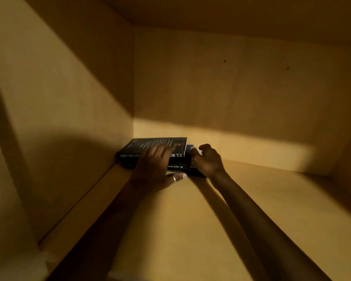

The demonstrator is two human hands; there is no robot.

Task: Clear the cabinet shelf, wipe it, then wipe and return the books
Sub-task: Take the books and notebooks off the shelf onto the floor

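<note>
The left hand [153, 169] lay flat, fingers straight, on the stack of dark paperback books [156, 153] in the yellow wooden shelf's [251, 209] back-left corner; the right hand [206, 161] curled round its end. The blue middle book [189, 148] jutted out and might slide free if lifted unevenly.

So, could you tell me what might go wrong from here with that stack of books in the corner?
The top book is held only by the left hand lying flat on its cover, so it may slide off as the stack moves. The right hand grips just the stack's right end, where a blue book pokes out and could slip free. The dim corner of the shelf may also hide dust.
</note>
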